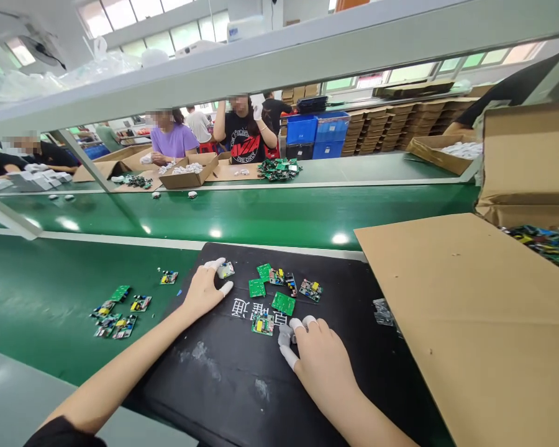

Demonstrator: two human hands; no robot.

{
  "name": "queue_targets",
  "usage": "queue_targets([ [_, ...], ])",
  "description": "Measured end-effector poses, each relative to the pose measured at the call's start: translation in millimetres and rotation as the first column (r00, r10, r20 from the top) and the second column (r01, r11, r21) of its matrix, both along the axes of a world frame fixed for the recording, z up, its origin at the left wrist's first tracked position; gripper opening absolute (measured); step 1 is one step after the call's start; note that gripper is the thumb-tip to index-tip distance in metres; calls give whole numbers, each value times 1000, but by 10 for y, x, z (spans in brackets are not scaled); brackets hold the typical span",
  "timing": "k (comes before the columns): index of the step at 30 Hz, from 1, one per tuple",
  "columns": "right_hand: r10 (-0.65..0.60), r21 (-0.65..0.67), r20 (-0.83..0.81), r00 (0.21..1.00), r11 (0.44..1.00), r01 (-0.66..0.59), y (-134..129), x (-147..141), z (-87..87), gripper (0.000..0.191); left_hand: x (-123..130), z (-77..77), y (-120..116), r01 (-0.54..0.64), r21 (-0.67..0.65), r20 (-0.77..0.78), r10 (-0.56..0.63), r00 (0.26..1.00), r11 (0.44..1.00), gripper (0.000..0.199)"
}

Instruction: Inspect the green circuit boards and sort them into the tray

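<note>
My left hand [208,288], with white finger covers, reaches to the upper left of the black mat [223,385]. Its fingertips touch a small circuit board [225,269], thumb apart from the fingers. My right hand [314,351], also in finger covers, has its fingers curled round a grey object [286,336] that I cannot make out. Just left of it lies a board with yellow parts [263,323]. Above are a green board lying face down [284,303], another green board [256,287] and a populated board [311,290].
Several boards [125,326] lie on the green surface at left. A cardboard sheet [447,310] covers the right side, beside a box of boards [540,242]. A white frame bar [261,68] crosses above. People sit beyond the green belt [279,211].
</note>
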State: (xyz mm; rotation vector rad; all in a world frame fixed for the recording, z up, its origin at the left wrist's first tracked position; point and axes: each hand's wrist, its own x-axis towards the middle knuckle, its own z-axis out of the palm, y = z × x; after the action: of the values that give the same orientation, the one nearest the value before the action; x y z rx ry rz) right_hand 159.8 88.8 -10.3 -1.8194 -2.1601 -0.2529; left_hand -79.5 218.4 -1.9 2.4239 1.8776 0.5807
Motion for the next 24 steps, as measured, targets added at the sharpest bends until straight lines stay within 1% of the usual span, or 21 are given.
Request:
queue_targets([
  [2,35,-26,-29,999,999,-35,20,29,18,5,50,58,-168,82,64,71,-86,994,995,57],
  [3,52,-35,-39,998,998,-53,29,44,27,4,96,102,-233,153,110,110,-165,980,982,56],
  [4,63,-41,-44,997,997,-65,36,57,36,4,155,146,-291,246,152,136,-267,954,957,52],
  [6,79,-46,-41,996,996,-80,45,73,52,4,292,200,-388,445,178,125,-469,875,878,40],
  [7,81,-48,-37,996,995,-83,47,76,59,4,360,200,-430,513,181,99,-535,839,839,35],
  [8,80,-50,-33,996,995,-81,49,77,66,4,418,180,-466,557,194,66,-578,814,807,31],
  [10,75,-56,-29,997,995,-77,51,76,78,4,488,96,-522,602,239,-13,-618,786,762,28],
  [11,73,-59,-28,997,995,-75,53,76,83,5,495,45,-540,617,246,-53,-625,778,747,29],
  [12,73,-61,-27,997,995,-75,54,77,88,5,487,-4,-549,632,232,-87,-631,771,740,31],
  [14,85,-62,-26,996,994,-86,54,81,94,5,438,-79,-546,650,158,-123,-638,760,743,37],
  [16,99,-56,-24,995,993,-100,51,83,91,8,382,-115,-524,653,82,-119,-643,757,753,41],
  [18,126,-52,-22,992,991,-126,45,80,78,12,351,-122,-501,660,54,-89,-655,750,749,38],
  [21,226,-64,-14,974,972,-226,39,72,56,20,354,-110,-496,670,33,-28,-669,743,742,29],
  [24,299,-94,-46,953,949,-302,41,72,59,24,375,-95,-528,644,-9,20,-643,765,765,30],
])
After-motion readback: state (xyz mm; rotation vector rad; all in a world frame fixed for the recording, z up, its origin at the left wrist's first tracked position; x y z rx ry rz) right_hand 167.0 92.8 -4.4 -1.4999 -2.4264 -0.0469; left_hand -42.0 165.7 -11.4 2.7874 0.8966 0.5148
